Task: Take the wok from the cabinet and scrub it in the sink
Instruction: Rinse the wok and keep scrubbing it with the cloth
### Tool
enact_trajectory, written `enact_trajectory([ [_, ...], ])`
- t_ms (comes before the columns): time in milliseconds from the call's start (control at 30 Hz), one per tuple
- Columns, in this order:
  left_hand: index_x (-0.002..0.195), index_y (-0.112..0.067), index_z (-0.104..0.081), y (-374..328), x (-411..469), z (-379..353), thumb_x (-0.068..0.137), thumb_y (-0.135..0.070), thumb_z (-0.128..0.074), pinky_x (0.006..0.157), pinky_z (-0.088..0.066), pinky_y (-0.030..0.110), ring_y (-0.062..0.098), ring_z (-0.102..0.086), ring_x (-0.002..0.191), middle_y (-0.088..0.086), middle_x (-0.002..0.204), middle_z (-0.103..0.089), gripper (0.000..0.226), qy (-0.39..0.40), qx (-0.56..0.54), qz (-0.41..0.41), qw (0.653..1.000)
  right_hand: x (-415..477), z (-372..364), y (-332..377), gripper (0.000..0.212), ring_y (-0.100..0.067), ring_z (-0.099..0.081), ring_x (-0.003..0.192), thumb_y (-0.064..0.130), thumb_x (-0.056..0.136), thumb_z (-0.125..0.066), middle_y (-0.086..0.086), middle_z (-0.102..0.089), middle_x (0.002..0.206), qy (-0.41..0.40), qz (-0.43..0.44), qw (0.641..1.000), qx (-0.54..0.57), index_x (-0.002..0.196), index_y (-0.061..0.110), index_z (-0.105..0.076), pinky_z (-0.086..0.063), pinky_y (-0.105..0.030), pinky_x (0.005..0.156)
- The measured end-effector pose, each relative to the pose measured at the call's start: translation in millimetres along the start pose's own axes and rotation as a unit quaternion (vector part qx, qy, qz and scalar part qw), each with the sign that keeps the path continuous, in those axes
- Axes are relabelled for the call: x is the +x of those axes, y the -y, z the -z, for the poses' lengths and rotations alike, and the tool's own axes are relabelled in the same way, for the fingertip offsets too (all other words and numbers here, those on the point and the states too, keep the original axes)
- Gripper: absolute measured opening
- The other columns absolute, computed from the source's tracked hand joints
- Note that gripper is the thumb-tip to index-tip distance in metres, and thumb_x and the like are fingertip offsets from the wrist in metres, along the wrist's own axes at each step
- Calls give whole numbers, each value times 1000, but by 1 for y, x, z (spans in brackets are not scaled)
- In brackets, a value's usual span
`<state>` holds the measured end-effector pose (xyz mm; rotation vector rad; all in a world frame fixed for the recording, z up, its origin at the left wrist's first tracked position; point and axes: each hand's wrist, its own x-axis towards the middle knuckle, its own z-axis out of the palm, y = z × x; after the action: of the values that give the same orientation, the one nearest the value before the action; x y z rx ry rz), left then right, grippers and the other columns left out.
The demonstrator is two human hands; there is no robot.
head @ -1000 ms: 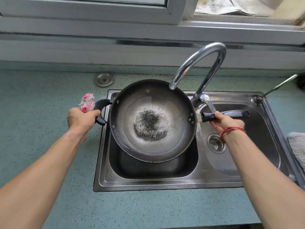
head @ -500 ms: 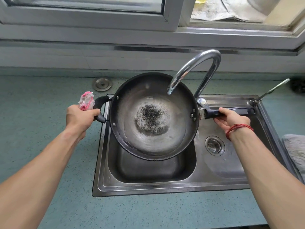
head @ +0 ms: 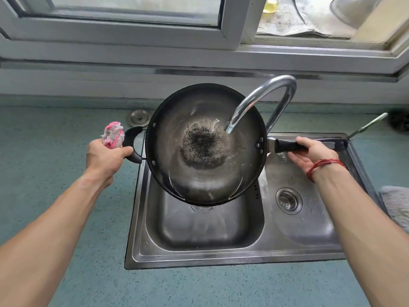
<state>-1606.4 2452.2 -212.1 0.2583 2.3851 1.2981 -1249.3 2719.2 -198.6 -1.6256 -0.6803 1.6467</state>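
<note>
Between the fingers [head: 308,141], the wok [head: 205,173]

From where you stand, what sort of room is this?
Most likely a home kitchen, at the wash-up spot under a window. A steel sink with two basins is set in a blue-green counter, a curved tap arches over it, and a wok is held above one basin.

Home kitchen: 2-basin steel sink [head: 221,255] and curved faucet [head: 272,85] in a teal counter [head: 62,134] below a window [head: 132,9].
</note>
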Motion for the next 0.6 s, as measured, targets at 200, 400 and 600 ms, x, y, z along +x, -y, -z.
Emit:
enact_trajectory([
  [200, 58, -20, -35, 2, 4, 1, 66, 1, -81, 61, -35, 31, 14, -32, 56, -3, 62, -35, 51, 15, -31, -22, 999, 3, -6, 3, 10, -23, -70, 56, 4, 89, -61, -15, -63, 87, 9, -8, 1000, 7, 93, 5, -52, -56, -28, 45],
  [400, 65, -20, -42, 6, 8, 4, 72, 2, -81, 60, -39, 26, 11, -40, 59, -3, 67, -43, 46, 22, -38, -29, 999, 3, -9, 6, 7, -21, -70, 53, 4, 90, -57, -15, -62, 89, 24, -17, 999, 20, 91, 5, -49, -58, -32, 48],
  [600, 73, -20, -55, -5, -1, 6, 73, 5, -81, 76, -50, 28, 8, -57, 68, -4, 75, -60, 36, 22, -38, -55, 998, 3, -14, 15, 4, -25, -72, 67, 1, 91, -51, -17, -62, 94, 52, -19, 996, 63, 89, 4, -49, -61, -35, 55],
])
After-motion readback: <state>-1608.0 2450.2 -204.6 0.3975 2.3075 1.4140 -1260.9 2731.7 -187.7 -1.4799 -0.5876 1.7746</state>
